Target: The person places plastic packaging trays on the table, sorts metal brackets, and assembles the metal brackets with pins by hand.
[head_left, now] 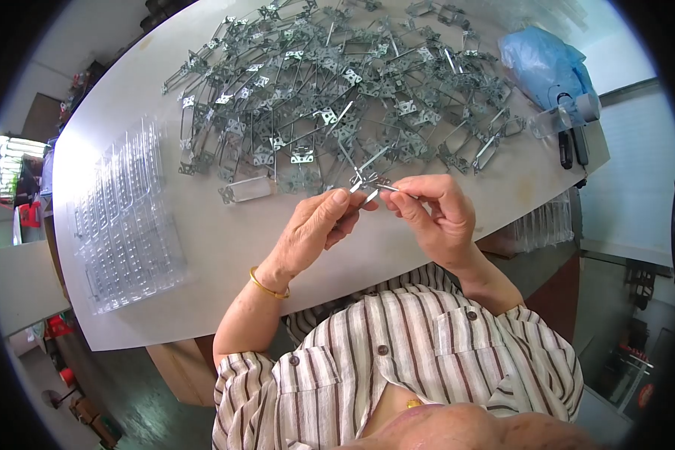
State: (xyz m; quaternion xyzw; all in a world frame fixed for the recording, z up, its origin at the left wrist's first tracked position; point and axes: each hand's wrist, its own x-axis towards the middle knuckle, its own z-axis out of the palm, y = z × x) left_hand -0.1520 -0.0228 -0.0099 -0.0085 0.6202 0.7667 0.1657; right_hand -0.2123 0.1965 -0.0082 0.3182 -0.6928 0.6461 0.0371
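Both my hands meet at the near edge of a big heap of metal brackets, flat punched plates joined by thin rods. My left hand has its thumb and fingers closed on a small metal bracket. From the right, my right hand pinches a thin metal piece against that same bracket. Whether this piece is part of the bracket or separate I cannot make out. One loose bracket lies flat on the table just left of my hands.
A clear plastic blister tray lies on the white table at the left. On the right are a blue plastic bag, a roll of clear tape and a dark-handled tool. More clear trays stand below the right table edge.
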